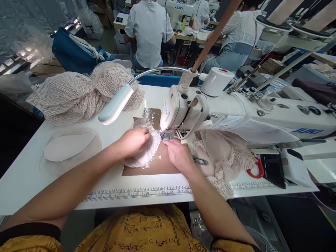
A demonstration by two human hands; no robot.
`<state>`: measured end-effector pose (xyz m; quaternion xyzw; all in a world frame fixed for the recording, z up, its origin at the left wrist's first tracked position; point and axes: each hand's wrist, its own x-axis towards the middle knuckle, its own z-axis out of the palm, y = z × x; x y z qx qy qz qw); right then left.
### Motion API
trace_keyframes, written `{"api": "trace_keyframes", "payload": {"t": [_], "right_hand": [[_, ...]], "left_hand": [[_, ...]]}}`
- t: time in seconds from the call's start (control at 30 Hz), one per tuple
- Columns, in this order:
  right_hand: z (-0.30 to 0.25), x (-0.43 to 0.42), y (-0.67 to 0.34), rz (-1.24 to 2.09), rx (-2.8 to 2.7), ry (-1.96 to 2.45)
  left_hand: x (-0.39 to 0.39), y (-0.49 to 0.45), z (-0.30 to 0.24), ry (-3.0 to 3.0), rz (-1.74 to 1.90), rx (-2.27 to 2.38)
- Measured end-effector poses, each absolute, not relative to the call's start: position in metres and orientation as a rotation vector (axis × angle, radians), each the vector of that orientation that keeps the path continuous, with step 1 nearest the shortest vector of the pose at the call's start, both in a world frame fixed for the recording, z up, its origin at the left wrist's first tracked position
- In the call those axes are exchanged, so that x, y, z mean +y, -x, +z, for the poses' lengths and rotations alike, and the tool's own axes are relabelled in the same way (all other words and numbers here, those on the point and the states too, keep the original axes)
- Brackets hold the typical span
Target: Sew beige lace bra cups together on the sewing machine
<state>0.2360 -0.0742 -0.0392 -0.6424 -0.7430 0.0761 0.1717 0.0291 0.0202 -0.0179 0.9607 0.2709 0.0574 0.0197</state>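
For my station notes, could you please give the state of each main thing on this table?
Lace piece: under the left hand, edge at the sewing machine
Sewing machine: running or stopped, unclear
Lamp: neck bent, lit or not unclear
Lace bundle: heaped
Pale oval piece: lying untouched
Red-handled tool: partly covered

Sewing workshop, garment-factory type; JUKI sewing machine (pixel 236 105) stands on a white worktable (pixel 31 168); printed ruler scale (pixel 157 191) runs along the worktable edge in front of the machine; thread cones (pixel 286 8) sit above its right end; heaped lace fabric (pixel 65 94) lies to its left, more lace pieces (pixel 244 159) just in front of its arm; red scissor handle (pixel 261 168) shows in front of it; beyond the machine, a second JUKI unit (pixel 180 11) stands on a bench (pixel 183 36); person in white shirt (pixel 149 35) and second person in light top (pixel 236 40) sit behind it.
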Motion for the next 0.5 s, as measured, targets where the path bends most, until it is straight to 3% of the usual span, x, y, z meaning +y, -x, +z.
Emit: {"api": "trace_keyframes", "payload": {"t": [0.5], "right_hand": [[-0.038,-0.077,-0.236,0.238,-2.147,1.763]], "left_hand": [[0.007,-0.038,-0.022,-2.810,0.328,0.522]]}}
